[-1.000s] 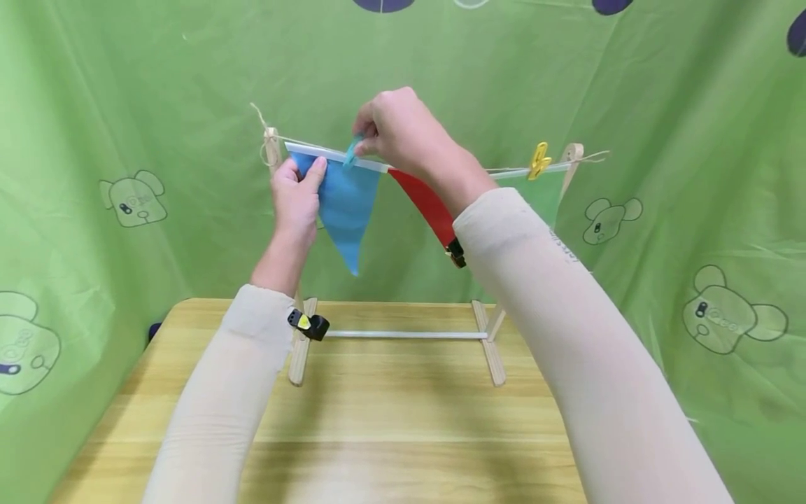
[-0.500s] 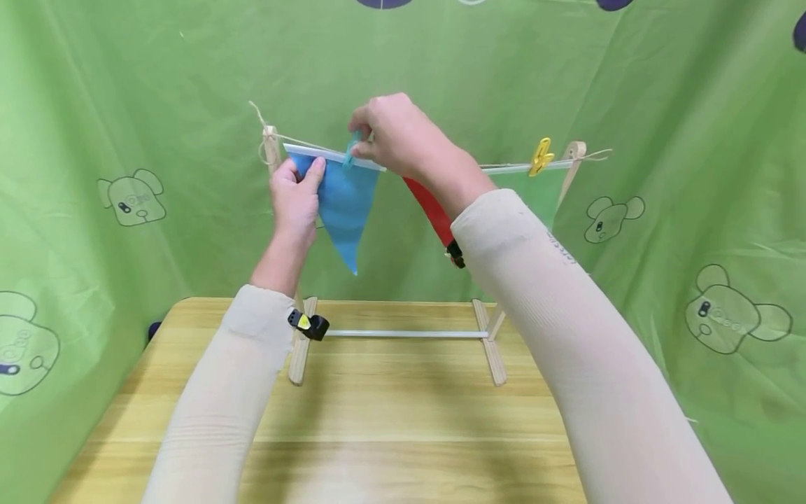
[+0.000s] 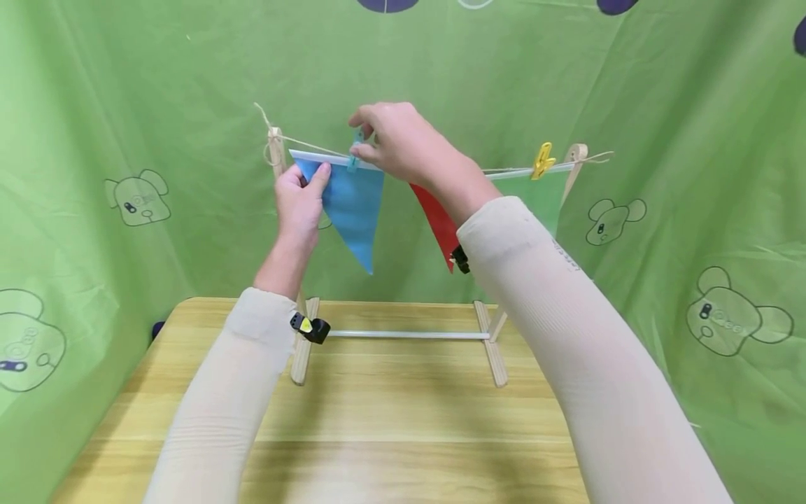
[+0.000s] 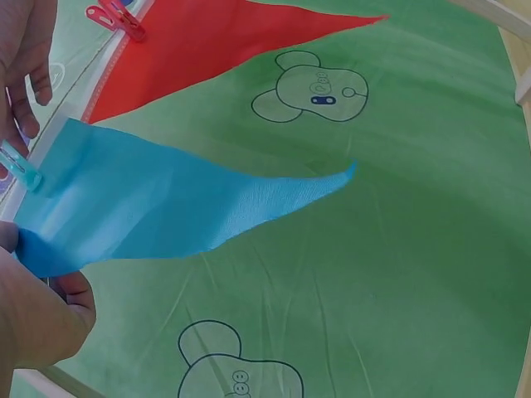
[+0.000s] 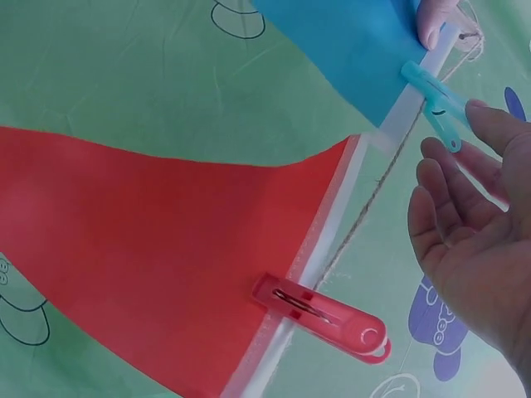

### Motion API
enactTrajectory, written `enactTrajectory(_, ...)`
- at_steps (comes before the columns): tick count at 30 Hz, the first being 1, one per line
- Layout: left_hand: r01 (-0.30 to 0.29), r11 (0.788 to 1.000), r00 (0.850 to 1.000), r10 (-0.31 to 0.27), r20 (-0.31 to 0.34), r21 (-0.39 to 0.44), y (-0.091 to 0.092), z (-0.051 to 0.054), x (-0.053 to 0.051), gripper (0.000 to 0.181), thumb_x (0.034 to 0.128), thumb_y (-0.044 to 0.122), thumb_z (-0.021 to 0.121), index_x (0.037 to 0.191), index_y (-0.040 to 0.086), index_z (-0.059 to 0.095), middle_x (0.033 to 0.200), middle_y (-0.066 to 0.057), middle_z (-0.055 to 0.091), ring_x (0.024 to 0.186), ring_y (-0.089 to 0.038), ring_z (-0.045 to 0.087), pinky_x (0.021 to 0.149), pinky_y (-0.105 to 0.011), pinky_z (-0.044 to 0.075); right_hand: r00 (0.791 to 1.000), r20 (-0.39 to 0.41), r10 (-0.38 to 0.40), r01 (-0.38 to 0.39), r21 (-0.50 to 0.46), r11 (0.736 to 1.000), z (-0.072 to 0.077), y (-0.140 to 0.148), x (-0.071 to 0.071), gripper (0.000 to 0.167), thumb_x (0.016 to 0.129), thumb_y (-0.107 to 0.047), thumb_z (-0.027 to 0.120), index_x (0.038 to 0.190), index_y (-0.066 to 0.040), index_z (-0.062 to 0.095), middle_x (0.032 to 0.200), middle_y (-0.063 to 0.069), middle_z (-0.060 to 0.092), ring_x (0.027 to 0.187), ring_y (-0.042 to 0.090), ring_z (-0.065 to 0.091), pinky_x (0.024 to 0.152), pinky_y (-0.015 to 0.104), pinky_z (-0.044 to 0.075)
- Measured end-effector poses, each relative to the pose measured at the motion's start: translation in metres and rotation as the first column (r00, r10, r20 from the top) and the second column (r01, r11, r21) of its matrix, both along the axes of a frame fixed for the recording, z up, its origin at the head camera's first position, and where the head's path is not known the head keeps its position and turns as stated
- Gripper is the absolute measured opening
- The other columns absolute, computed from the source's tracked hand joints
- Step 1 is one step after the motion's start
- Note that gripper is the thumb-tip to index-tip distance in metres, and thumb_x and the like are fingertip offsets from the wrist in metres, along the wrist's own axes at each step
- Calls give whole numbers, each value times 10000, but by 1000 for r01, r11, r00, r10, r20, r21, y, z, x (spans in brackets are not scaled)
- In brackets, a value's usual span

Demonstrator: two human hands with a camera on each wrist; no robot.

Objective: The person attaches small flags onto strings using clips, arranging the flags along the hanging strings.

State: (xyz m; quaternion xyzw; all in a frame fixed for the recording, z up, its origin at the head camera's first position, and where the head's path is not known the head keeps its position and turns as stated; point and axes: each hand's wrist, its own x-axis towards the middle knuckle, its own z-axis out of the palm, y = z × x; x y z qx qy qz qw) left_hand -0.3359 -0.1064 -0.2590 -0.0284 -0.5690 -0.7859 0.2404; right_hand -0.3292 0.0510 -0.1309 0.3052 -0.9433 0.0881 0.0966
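Note:
In the head view my left hand [image 3: 299,206] pinches the upper left corner of a blue pennant [image 3: 352,203], thumb in front. My right hand [image 3: 412,143] is at the pennant's white top edge, thumb and fingers about the handles of a teal clothespin [image 3: 354,159]. The right wrist view shows that clothespin [image 5: 431,87] biting the white edge next to the twine [image 5: 369,203], its handles spread between thumb and fingers. Beside it a red pennant [image 5: 182,240] hangs from a red clothespin [image 5: 323,319]. My right forearm partly hides the red pennant in the head view.
A green pennant [image 3: 532,196] hangs at the right under a yellow clothespin [image 3: 542,161]. The twine is tied to wooden posts [image 3: 575,152] of a stand with a white crossbar [image 3: 403,334], on a wooden table [image 3: 403,420]. A green printed curtain [image 3: 201,70] surrounds it.
My right hand has come down slightly with the teal clothespin, its fingers a little more spread. The blue pennant's tip has swung right, and the red pennant's tip has come into sight.

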Motion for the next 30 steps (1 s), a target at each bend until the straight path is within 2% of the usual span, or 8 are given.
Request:
enactTrajectory(4, 10, 1000, 1000, -10, 13, 13, 0, -2, -1, 49, 985, 98, 695, 973, 52, 683, 917, 10, 636, 894, -114, 621, 922, -299, 550, 1000, -6, 24, -24, -22, 999, -3, 2, 0, 492, 1043, -292, 618, 1467, -59, 526, 1383, 118, 640, 1279, 239, 603, 1081, 342, 502)
enactTrajectory(10, 39, 999, 999, -39, 15, 33, -1, -4, 1, 118, 988, 109, 693, 1061, 16, 696, 969, -6, 667, 930, -135, 652, 965, -324, 563, 998, -29, 63, -65, -81, 995, -7, 7, 0, 497, 1029, -269, 647, 1454, -41, 528, 1396, 136, 622, 1294, 259, 593, 1101, 366, 487)
enactTrajectory(17, 71, 997, 994, -74, 81, 39, -2, -6, 6, 266, 1008, 163, 675, 1223, 6, 675, 990, -14, 698, 875, -128, 637, 764, -253, 531, 999, 14, 46, -44, -133, 990, -8, 15, 4, 563, 1027, -291, 646, 1509, -61, 469, 1468, 119, 577, 1357, 239, 554, 1144, 351, 454)
enactTrajectory(24, 82, 995, 991, -86, 105, 50, -1, -8, 14, 273, 1010, 155, 670, 1236, 3, 646, 968, -2, 692, 884, -125, 632, 795, -265, 536, 999, 3, 45, -44, -195, 980, -15, 27, 10, 614, 1027, -344, 639, 1549, -97, 428, 1550, 64, 507, 1411, 196, 502, 1183, 329, 405)
enactTrajectory(30, 86, 996, 992, -88, 86, 22, -3, -12, 20, 317, 1013, 144, 663, 1284, -17, 625, 1012, -10, 692, 925, -127, 624, 830, -283, 535, 998, -31, 64, -70, -279, 958, -23, 37, 20, 610, 1029, -344, 637, 1558, -126, 424, 1570, 35, 487, 1414, 175, 498, 1181, 305, 399)
